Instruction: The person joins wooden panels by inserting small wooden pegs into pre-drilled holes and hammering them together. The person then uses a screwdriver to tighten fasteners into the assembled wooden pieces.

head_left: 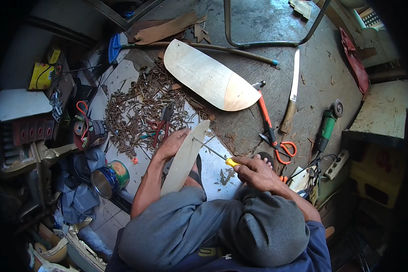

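A narrow grey-white curved board stands tilted by my knees, its lower end against my left leg. My left hand grips its left edge, with the fingertips partly hidden behind it. My right hand is closed round the yellow handle of a screwdriver. The thin shaft points up and left, and its tip meets the board near a small dark spot in the upper part. Just beyond my left hand, red-handled pliers lie among a heap of rusty nails and screws.
A larger pale curved board lies past the heap. To its right are an orange-handled hammer, orange-handled scissors, a long wooden-handled knife and a green angle grinder. An open tin can lies at left.
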Demonstrator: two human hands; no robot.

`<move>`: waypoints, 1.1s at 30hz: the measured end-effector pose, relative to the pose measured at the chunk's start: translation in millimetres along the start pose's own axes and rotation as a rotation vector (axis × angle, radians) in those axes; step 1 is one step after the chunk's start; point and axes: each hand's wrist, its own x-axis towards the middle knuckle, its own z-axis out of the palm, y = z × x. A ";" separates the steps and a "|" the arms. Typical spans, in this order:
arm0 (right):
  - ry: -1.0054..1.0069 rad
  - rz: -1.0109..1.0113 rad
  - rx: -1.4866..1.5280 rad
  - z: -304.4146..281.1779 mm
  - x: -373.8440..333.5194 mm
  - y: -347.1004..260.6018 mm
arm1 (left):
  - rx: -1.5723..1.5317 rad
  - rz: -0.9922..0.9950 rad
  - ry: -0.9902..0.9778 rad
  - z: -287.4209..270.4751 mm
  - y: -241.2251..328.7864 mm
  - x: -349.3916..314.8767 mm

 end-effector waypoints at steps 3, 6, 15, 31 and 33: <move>-0.015 -0.027 0.030 -6.4 1.0 -5.9 | 0.099 0.126 0.032 6.8 -1.3 1.4; -0.251 0.103 0.428 -22.0 5.8 4.5 | 0.272 0.209 0.017 8.8 9.9 1.4; -0.163 -0.087 0.125 -17.6 14.4 19.8 | 0.169 0.155 -0.120 0.1 7.2 4.4; 0.224 -0.345 -0.094 -11.7 22.9 21.5 | -0.069 -0.155 0.246 26.8 30.4 1.3; -0.033 0.144 0.403 -21.7 22.5 12.7 | -0.072 -0.172 0.238 28.1 31.1 -0.4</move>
